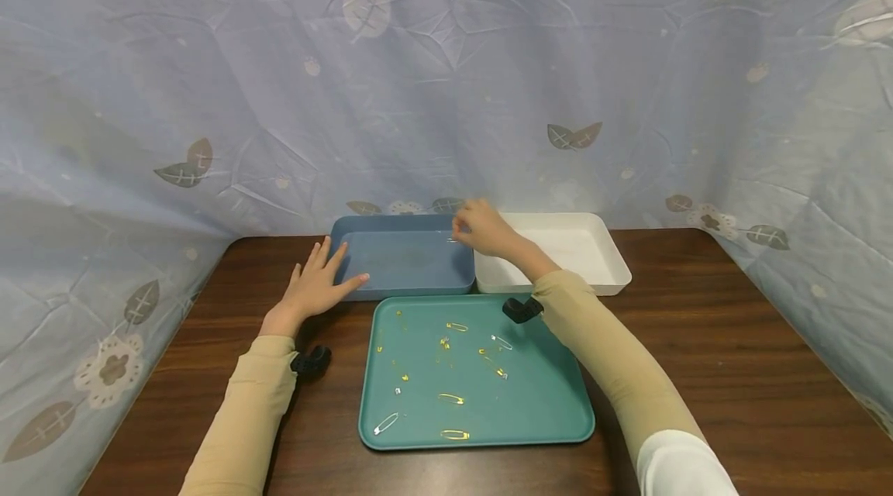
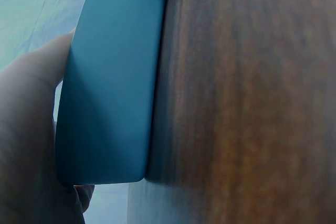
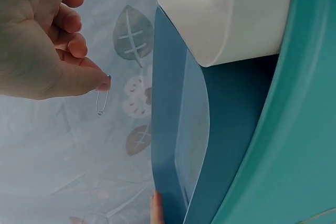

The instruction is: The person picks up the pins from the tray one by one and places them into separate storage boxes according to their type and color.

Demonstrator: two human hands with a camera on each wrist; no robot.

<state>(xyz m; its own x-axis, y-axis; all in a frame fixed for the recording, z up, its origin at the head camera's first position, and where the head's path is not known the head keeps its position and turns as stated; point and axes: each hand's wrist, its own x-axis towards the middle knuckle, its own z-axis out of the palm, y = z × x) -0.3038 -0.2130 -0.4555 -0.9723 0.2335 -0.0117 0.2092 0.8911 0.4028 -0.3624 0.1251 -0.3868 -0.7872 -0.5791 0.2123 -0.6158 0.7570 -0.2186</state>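
While the left hand (image 1: 315, 284) rests flat, fingers straight, against the near left corner of the blue bin (image 1: 403, 257), it grips nothing and appears only to steady that bin on the wooden table (image 1: 698, 356). Front centre lies the teal tray (image 1: 481, 426), carrying loose gold and silver safety pins (image 1: 454, 398). Above the bin's far right corner the right hand (image 1: 481, 229) pinches one silver safety pin (image 3: 102, 101) by its head between thumb and fingertip, the pin hanging free in the air. Judged step: carrying a sorted pin to its bin. A next move would call for holding the pin well inside the blue rim, clear of the white bin (image 1: 600, 263) just beside it, before parting the fingers. The pin is barely discernible in the head view; whether the blue bin already holds any cannot be determined. The left wrist view is filled by bin wall and palm.
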